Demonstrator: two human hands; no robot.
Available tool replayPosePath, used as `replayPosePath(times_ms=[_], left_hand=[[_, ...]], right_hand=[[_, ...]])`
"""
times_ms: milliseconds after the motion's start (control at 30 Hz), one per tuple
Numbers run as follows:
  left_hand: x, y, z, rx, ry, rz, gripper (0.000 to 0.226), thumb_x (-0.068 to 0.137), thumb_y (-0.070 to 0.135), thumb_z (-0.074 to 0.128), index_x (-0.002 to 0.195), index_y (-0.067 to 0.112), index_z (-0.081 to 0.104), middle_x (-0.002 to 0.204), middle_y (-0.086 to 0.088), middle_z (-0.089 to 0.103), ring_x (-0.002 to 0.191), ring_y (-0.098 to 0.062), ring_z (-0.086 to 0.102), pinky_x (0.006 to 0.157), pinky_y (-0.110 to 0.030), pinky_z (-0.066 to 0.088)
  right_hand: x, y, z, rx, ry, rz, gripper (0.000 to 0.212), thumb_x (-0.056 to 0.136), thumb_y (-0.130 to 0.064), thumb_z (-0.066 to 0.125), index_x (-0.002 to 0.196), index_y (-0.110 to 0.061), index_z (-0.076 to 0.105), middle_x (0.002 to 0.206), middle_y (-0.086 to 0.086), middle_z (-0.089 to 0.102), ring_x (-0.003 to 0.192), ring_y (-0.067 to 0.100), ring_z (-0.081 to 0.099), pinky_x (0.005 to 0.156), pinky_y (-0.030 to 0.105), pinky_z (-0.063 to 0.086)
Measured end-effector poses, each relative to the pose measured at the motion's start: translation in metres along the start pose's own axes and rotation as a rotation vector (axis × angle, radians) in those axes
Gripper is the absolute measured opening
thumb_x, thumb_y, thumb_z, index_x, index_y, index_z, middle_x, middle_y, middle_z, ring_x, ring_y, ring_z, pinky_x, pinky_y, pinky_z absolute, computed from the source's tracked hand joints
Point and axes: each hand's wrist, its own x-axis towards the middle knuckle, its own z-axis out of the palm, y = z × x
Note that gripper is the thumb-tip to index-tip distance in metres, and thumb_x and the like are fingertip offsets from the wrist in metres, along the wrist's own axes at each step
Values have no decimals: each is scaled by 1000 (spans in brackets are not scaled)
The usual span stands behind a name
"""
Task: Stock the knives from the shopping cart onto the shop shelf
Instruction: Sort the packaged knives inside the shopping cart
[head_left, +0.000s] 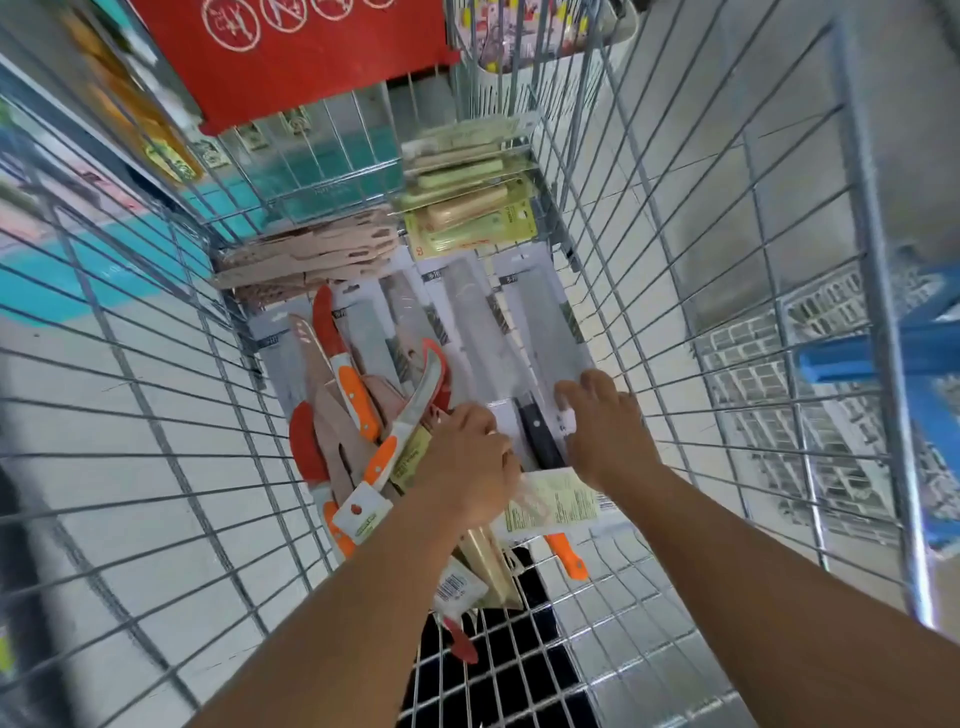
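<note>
left arm: reaches forward and down, bare | left hand (470, 457): knuckles up, fingers curled under | right hand (602, 423): just beside left hand, palm down, fingers (571, 397) spread, lightly bent

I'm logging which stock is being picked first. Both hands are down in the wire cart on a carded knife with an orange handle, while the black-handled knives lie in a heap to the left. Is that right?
Colours are swapped. In the head view, the left hand and right hand are on a carded knife with a black handle in the wire cart; the orange-handled knives lie heaped to the left.
</note>
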Motion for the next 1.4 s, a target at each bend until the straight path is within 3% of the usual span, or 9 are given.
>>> replayPosePath(times_ms=[167, 300, 433, 667, 867, 1033, 1200, 1300, 1400], left_hand=[[-11, 1, -2, 59, -138, 37, 42, 90, 40, 54, 125, 15, 57, 142, -3, 35, 139, -23, 17, 114, -39, 19], [-7, 19, 0, 106, -128, 48, 55, 91, 39, 53, 140, 23, 36, 139, -4, 43, 134, -26, 30, 112, -41, 22], [-4, 29, 1, 232, -118, 57, 25, 93, 29, 52, 114, 20, 60, 114, -4, 61, 117, -27, 46, 102, -38, 29], [-21, 8, -3, 315, -229, 60, 14, 91, 21, 54, 92, 14, 65, 100, -9, 66, 102, -30, 54, 91, -38, 35], [-31, -6, -2, 425, -300, 88, 23, 93, 14, 48, 109, 8, 64, 114, -15, 59, 111, -34, 46, 100, -42, 34], [-34, -9, -12, 311, -376, 64, 37, 89, 39, 57, 104, 6, 63, 113, -16, 58, 108, -32, 52, 91, -38, 41], [-26, -4, -13, 35, -26, 4, 45, 92, 33, 53, 132, 14, 41, 133, -7, 41, 122, -27, 40, 96, -37, 38], [-23, -7, -4, 89, -40, 54, 54, 93, 25, 52, 142, 19, 30, 146, -5, 27, 133, -27, 28, 109, -40, 29], [-27, -14, 5, 88, -70, 16, 55, 92, 19, 54, 142, 18, 30, 144, -3, 25, 129, -27, 32, 106, -40, 33]], right_hand=[[-9, -4, 4, 49, -3, 123, 65, 82, -4, 60, 134, -27, 29, 144, 7, 17, 127, 34, 27, 90, 41, 45], [-12, -3, 2, 31, 0, 111, 72, 86, -6, 57, 141, -29, 18, 143, 13, 21, 124, 40, 30, 89, 41, 44], [-13, -3, -4, -79, -47, 84, 79, 86, 1, 50, 146, -33, 11, 141, 16, 20, 124, 41, 30, 83, 39, 48], [-25, -10, -3, -188, -121, 138, 79, 87, -1, 51, 147, -28, 7, 129, 20, 30, 115, 39, 41, 78, 38, 48], [-13, -31, -7, -127, -40, 94, 49, 85, -13, 59, 129, -9, 36, 128, 16, 40, 117, 33, 43, 85, 38, 46], [-11, -53, 6, -23, -119, 141, 41, 89, -19, 61, 123, -8, 41, 123, 13, 45, 113, 35, 50, 90, 42, 44], [-12, -61, 12, -132, -127, 221, 49, 87, -20, 59, 128, -2, 39, 127, 15, 46, 120, 35, 44, 98, 42, 37], [-14, -63, 18, -118, -65, 209, 55, 85, -25, 63, 128, 0, 40, 124, 14, 44, 116, 35, 45, 96, 43, 38], [-17, -60, 13, 104, 9, 266, 56, 84, -15, 68, 126, -1, 34, 128, 19, 37, 106, 35, 56, 75, 30, 44]])
